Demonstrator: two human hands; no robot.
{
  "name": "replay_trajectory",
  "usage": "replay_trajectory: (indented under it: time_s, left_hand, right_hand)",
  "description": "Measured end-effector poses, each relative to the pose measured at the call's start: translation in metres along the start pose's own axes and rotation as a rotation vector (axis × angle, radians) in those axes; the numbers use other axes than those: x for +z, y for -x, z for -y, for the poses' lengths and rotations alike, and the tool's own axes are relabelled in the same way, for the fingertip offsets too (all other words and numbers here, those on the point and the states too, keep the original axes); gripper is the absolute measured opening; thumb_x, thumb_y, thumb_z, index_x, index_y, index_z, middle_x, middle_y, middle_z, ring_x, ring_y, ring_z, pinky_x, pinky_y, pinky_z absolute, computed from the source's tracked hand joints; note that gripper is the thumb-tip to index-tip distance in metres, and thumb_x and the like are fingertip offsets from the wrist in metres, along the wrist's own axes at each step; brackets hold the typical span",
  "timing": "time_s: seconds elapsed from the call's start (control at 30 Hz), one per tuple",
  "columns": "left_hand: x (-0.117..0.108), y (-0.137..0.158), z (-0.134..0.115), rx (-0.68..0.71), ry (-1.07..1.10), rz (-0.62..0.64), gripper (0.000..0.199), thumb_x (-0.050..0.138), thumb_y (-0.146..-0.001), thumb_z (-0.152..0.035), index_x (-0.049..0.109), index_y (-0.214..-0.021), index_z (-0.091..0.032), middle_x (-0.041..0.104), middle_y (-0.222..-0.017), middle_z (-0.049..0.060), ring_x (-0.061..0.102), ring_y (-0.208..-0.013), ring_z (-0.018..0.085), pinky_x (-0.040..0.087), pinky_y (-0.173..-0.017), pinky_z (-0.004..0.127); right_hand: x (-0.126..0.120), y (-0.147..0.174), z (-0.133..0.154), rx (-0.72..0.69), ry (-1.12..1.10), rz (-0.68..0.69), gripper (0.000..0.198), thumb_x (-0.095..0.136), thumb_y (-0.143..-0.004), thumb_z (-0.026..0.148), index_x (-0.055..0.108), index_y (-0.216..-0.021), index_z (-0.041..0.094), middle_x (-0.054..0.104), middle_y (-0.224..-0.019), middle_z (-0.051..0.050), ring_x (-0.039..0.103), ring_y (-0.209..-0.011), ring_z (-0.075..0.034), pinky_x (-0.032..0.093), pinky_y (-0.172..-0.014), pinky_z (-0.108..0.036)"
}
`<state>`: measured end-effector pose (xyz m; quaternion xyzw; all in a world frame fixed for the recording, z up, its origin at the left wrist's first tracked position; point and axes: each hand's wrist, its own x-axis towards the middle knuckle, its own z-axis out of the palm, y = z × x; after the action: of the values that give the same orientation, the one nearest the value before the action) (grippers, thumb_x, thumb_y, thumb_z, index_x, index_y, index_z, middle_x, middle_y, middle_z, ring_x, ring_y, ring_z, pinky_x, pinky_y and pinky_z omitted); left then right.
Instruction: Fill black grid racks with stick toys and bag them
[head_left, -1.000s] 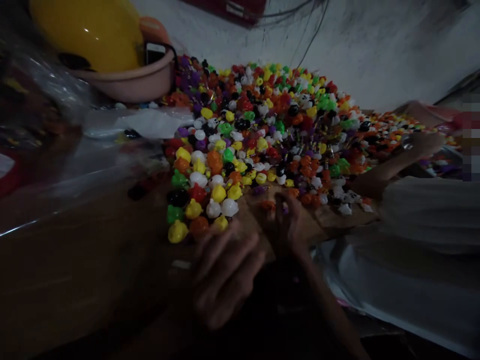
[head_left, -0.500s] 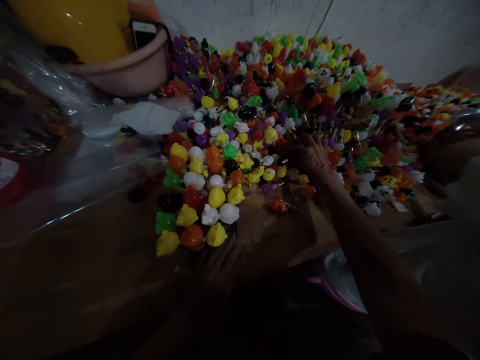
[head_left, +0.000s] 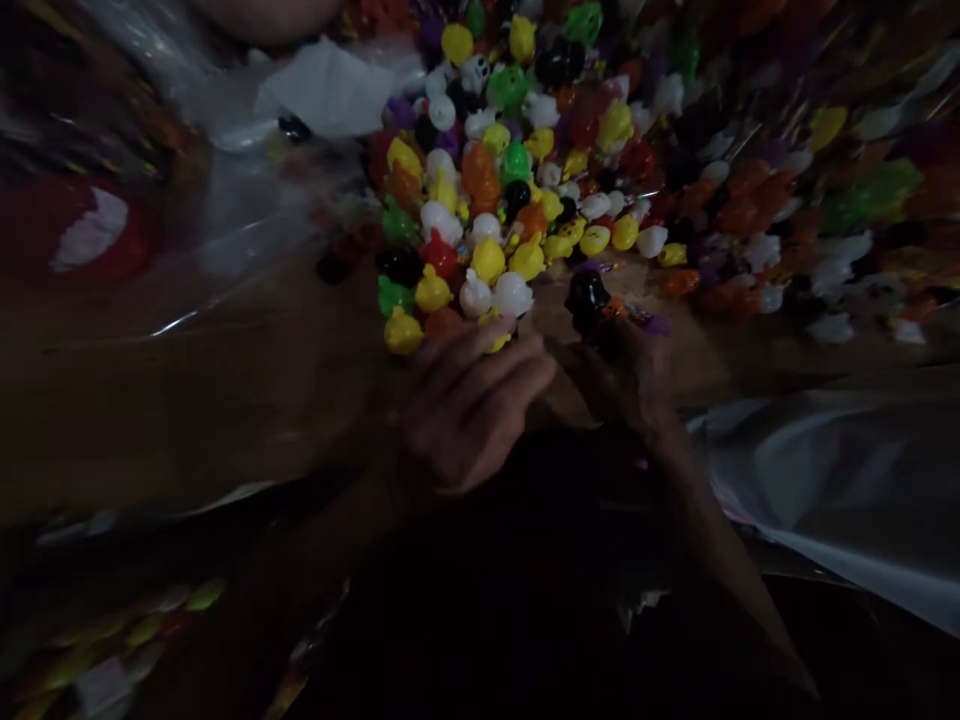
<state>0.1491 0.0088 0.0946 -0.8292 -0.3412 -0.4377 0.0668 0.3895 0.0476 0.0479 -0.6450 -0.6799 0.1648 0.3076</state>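
Note:
Small glossy plastic toy figures lie in close rows on the wooden table [head_left: 225, 400], among them a yellow figure [head_left: 403, 332] and a white figure [head_left: 513, 295] at the near end. Over that near edge my left hand [head_left: 476, 400] reaches, its fingers stretched out and partly covering an orange figure [head_left: 442, 322]. To its right, my right hand [head_left: 641, 380] is closed around a black toy figure [head_left: 586, 292], which sticks up past the fingertips. An orange figure with a shiny wrapper [head_left: 619, 310] shows by those fingers; whether it is held too is unclear.
A large heap of mixed toy figures [head_left: 750, 200] spreads across the back and right. Clear plastic sheeting [head_left: 232, 200] and a white paper piece [head_left: 326, 85] lie left, near a red item [head_left: 127, 235]. Pale sheeting [head_left: 817, 450] hangs at the right front. More coloured items [head_left: 142, 630] sit below left.
My right hand has come back from the heap toward me, now with a black toy figure. My left hand has risen over the row ends. The view has tilted downward.

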Motion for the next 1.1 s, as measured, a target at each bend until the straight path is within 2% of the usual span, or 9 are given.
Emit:
replay_trajectory:
  time_s: [0.1, 0.2, 0.3, 0.4, 0.5, 0.67, 0.83, 1.0, 1.1]
  left_hand:
    - [-0.012, -0.022, 0.017, -0.046, -0.136, 0.040, 0.035, 0.057, -0.098, -0.015, 0.062, -0.132, -0.017, 0.071, -0.135, 0.009, 0.059, -0.137, 0.031, 0.048, -0.114, 0.052]
    - [-0.005, -0.020, 0.032, -0.048, -0.150, 0.084, 0.035, 0.056, -0.099, -0.019, 0.063, -0.132, -0.023, 0.070, -0.137, 0.006, 0.055, -0.141, 0.031, 0.038, -0.122, 0.058]
    - [0.006, -0.009, 0.038, -0.086, -0.129, 0.092, 0.030, 0.058, -0.098, -0.018, 0.068, -0.125, -0.025, 0.075, -0.128, 0.004, 0.060, -0.137, 0.030, 0.032, -0.125, 0.060]
    - [0.011, -0.004, 0.037, -0.102, -0.135, 0.078, 0.025, 0.059, -0.098, -0.017, 0.070, -0.119, -0.022, 0.077, -0.122, 0.004, 0.065, -0.130, 0.028, 0.038, -0.121, 0.056]
    - [0.010, -0.006, 0.035, -0.112, -0.155, 0.105, 0.024, 0.059, -0.098, -0.017, 0.070, -0.119, -0.021, 0.078, -0.120, 0.004, 0.066, -0.127, 0.026, 0.040, -0.120, 0.052]
    - [0.010, -0.006, 0.032, -0.209, -0.149, 0.136, 0.028, 0.056, -0.099, -0.020, 0.069, -0.123, -0.023, 0.076, -0.126, 0.005, 0.063, -0.132, 0.026, 0.038, -0.121, 0.050]
    - [0.012, -0.005, 0.030, -0.295, -0.103, 0.158, 0.030, 0.050, -0.102, -0.026, 0.068, -0.127, -0.023, 0.074, -0.128, 0.006, 0.058, -0.138, 0.026, 0.036, -0.123, 0.048]
    - [0.010, -0.006, 0.029, -0.298, -0.112, 0.143, 0.034, 0.042, -0.106, -0.028, 0.067, -0.128, -0.020, 0.075, -0.126, 0.008, 0.061, -0.135, 0.024, 0.039, -0.120, 0.044]
    - [0.010, -0.005, 0.029, -0.306, -0.098, 0.138, 0.035, 0.041, -0.106, -0.024, 0.067, -0.129, -0.020, 0.074, -0.127, 0.008, 0.059, -0.137, 0.025, 0.037, -0.121, 0.044]
  right_hand:
    - [0.018, 0.010, 0.017, -0.007, -0.052, 0.062, 0.027, 0.061, -0.091, 0.045, 0.068, -0.100, 0.020, 0.071, -0.084, -0.009, 0.063, -0.070, -0.023, 0.048, -0.064, -0.035]
    - [0.023, 0.020, 0.026, -0.068, -0.120, 0.126, 0.029, 0.054, -0.093, 0.038, 0.067, -0.111, 0.019, 0.073, -0.091, -0.010, 0.065, -0.076, -0.024, 0.051, -0.069, -0.035]
    - [0.021, 0.028, 0.026, -0.022, -0.157, 0.181, 0.024, 0.054, -0.095, 0.039, 0.069, -0.097, 0.020, 0.072, -0.085, -0.007, 0.064, -0.072, -0.022, 0.049, -0.066, -0.033]
    - [0.020, 0.029, 0.022, 0.024, -0.191, 0.202, 0.025, 0.058, -0.095, 0.040, 0.069, -0.087, 0.020, 0.071, -0.082, -0.005, 0.064, -0.070, -0.021, 0.047, -0.064, -0.032]
    - [0.022, 0.028, 0.016, 0.017, -0.239, 0.176, 0.023, 0.060, -0.093, 0.038, 0.072, -0.088, 0.019, 0.074, -0.087, -0.006, 0.067, -0.074, -0.021, 0.048, -0.067, -0.032]
    - [0.026, 0.031, 0.010, 0.066, -0.351, 0.152, 0.020, 0.065, -0.090, 0.037, 0.075, -0.093, 0.021, 0.077, -0.092, -0.006, 0.070, -0.082, -0.023, 0.054, -0.076, -0.035]
    - [0.030, 0.040, 0.014, 0.125, -0.461, 0.111, 0.023, 0.069, -0.089, 0.043, 0.076, -0.093, 0.021, 0.077, -0.095, -0.006, 0.072, -0.087, -0.025, 0.058, -0.080, -0.038]
    - [0.055, 0.033, 0.027, 0.113, -0.576, 0.032, 0.033, 0.068, -0.088, 0.053, 0.074, -0.090, 0.021, 0.076, -0.091, -0.005, 0.072, -0.086, -0.025, 0.061, -0.079, -0.042]
    - [0.070, 0.025, 0.033, 0.082, -0.568, -0.014, 0.035, 0.068, -0.088, 0.055, 0.074, -0.089, 0.021, 0.076, -0.089, -0.005, 0.073, -0.084, -0.024, 0.061, -0.080, -0.041]
